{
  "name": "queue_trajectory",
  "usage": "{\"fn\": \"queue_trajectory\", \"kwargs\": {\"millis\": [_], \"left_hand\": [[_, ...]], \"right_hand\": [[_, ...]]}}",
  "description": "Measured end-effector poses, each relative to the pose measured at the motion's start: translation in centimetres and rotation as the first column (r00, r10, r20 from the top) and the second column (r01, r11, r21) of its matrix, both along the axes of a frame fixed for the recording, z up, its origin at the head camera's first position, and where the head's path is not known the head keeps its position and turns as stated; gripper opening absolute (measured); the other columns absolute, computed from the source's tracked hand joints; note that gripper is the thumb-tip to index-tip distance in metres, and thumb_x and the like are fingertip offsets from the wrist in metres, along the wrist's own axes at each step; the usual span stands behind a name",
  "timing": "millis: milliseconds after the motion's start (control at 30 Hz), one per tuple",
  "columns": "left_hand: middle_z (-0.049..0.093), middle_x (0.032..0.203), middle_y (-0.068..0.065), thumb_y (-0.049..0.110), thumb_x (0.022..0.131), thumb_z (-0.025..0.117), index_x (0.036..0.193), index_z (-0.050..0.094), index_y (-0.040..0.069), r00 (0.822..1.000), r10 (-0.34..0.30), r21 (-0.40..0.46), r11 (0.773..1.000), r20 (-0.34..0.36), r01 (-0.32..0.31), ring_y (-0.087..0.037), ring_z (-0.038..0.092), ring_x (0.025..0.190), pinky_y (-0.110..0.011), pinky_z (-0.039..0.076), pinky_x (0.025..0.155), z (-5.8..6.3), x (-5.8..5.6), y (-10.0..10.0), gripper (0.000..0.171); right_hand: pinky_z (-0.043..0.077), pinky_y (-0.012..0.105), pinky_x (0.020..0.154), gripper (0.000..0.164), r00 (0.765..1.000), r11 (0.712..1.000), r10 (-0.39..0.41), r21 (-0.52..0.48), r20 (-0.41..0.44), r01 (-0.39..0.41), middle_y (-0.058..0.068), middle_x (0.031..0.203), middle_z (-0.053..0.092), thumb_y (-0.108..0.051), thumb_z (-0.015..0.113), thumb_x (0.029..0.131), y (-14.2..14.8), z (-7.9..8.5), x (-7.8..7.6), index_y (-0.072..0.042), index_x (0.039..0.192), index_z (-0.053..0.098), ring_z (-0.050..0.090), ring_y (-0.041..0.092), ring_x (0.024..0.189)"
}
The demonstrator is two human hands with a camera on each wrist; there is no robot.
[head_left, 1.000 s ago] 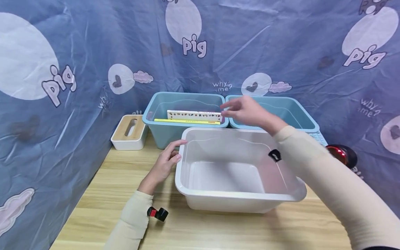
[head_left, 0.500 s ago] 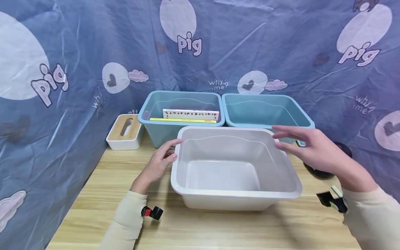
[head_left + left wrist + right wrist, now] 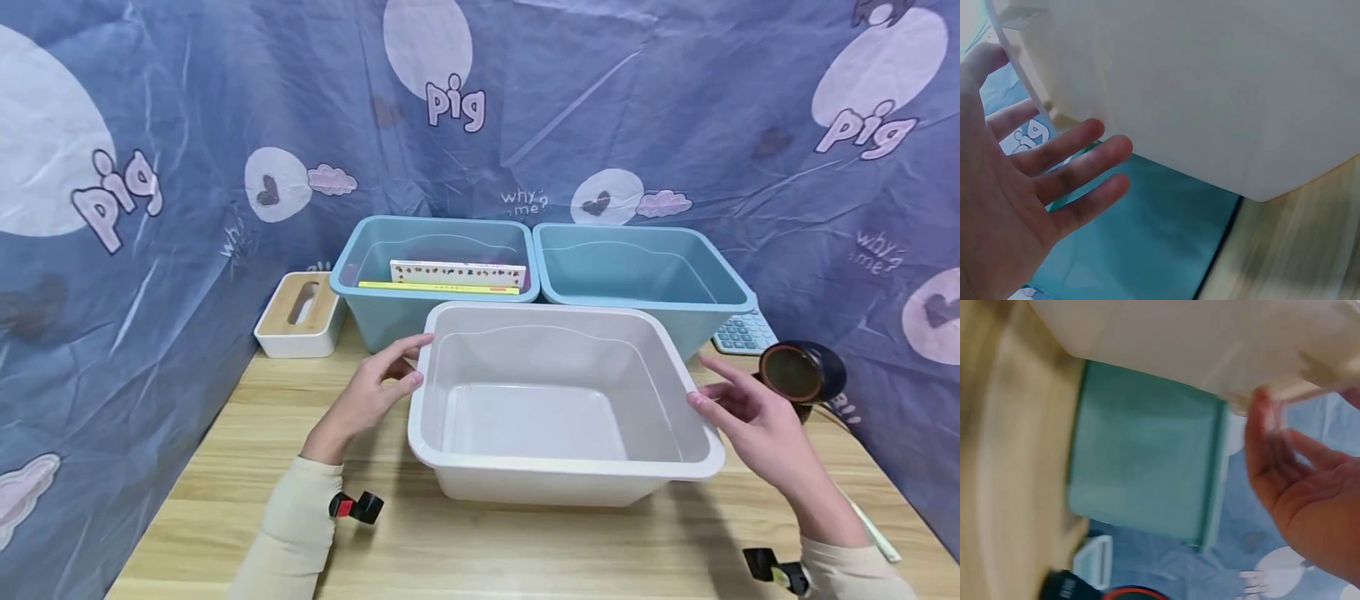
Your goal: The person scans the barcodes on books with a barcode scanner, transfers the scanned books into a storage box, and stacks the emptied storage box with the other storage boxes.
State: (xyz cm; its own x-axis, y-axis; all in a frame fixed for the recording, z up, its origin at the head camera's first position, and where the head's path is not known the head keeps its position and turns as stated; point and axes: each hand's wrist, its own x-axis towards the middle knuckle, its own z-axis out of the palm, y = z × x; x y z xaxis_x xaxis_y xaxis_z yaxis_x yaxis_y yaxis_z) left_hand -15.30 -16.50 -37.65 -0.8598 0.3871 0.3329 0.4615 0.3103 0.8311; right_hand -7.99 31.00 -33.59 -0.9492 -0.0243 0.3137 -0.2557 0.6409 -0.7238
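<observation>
A white plastic bin (image 3: pixel 540 417) stands in the middle of the wooden table, its inside bare. My left hand (image 3: pixel 367 392) is at the bin's left rim, thumb and index fingertip right at the edge. In the left wrist view its other fingers spread loosely below the rim, beside the outer wall. At the right rim is my right hand (image 3: pixel 765 425), thumb tip at the edge and index finger pointing past it. The right wrist view shows its fingers (image 3: pixel 1263 431) loosely bent, with fingertips close under the rim.
Behind stand two blue bins; the left one (image 3: pixel 393 321) holds a white patterned book (image 3: pixel 457 273) and a yellow one (image 3: pixel 438 288), the right one (image 3: pixel 630 267) none. A tissue box (image 3: pixel 300 333) is at left. A calculator (image 3: pixel 742 332) and a black round object (image 3: pixel 802 371) are at right.
My right hand has come back from the books in the left blue bin, over to the white bin's right rim. The left hand stays at the left rim.
</observation>
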Motion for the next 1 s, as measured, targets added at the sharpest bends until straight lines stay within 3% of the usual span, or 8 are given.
{"fn": "queue_trajectory", "kwargs": {"millis": [200,467,600,800,1000], "left_hand": [[0.067,0.111,-0.015,0.009,0.092,0.067,0.139,0.058,0.007,1.000,0.019,0.022,1.000,-0.017,-0.018,-0.016,0.066,0.087,-0.029,0.055,0.082,0.5,0.4,0.0,0.047],[0.069,0.100,-0.012,0.005,0.091,0.069,0.127,0.065,0.003,0.999,0.033,0.028,0.999,-0.032,-0.032,-0.013,0.065,0.087,-0.032,0.056,0.084,1.2,0.8,0.1,0.036],[0.068,0.098,-0.013,0.004,0.091,0.069,0.124,0.066,0.002,0.999,0.041,0.039,0.998,-0.028,-0.040,-0.013,0.065,0.086,-0.030,0.055,0.083,1.4,0.9,0.4,0.034],[0.069,0.099,-0.016,0.003,0.090,0.069,0.123,0.066,0.000,0.998,0.055,0.061,0.997,-0.043,-0.052,-0.013,0.064,0.086,-0.027,0.054,0.085,1.5,1.1,0.5,0.033],[0.067,0.098,-0.019,-0.001,0.088,0.068,0.124,0.064,-0.001,0.994,0.048,0.090,0.995,-0.094,-0.040,-0.012,0.063,0.085,-0.025,0.054,0.084,1.5,1.2,0.6,0.036]], "right_hand": [[0.055,0.018,0.061,0.049,0.998,0.988,-0.006,-0.156,0.062,0.016,-0.023,0.088,0.073,-0.010,0.060,0.099,-0.5,-1.7,0.3,-0.011,0.147,0.052,0.070,-0.003,0.076],[0.056,0.019,0.057,0.041,1.000,0.874,-0.004,-0.486,-0.011,-0.002,-0.014,0.086,0.076,0.001,0.059,0.096,-1.5,-2.9,0.2,-0.005,0.137,0.061,0.071,0.000,0.071],[0.055,0.017,0.057,0.038,0.998,0.841,-0.051,-0.540,-0.031,0.026,-0.011,0.083,0.076,0.002,0.060,0.095,-1.9,-3.1,0.2,0.001,0.133,0.064,0.070,-0.001,0.070],[0.055,0.014,0.062,0.032,0.990,0.817,-0.137,-0.571,-0.044,0.087,-0.013,0.096,0.078,0.002,0.062,0.094,-2.4,-2.9,0.2,0.008,0.126,0.066,0.071,-0.003,0.077],[0.054,0.010,0.069,0.026,0.973,0.813,-0.203,-0.572,-0.106,0.107,-0.011,0.099,0.078,0.007,0.065,0.091,-3.0,-2.6,0.0,0.015,0.115,0.068,0.072,-0.002,0.087]]}}
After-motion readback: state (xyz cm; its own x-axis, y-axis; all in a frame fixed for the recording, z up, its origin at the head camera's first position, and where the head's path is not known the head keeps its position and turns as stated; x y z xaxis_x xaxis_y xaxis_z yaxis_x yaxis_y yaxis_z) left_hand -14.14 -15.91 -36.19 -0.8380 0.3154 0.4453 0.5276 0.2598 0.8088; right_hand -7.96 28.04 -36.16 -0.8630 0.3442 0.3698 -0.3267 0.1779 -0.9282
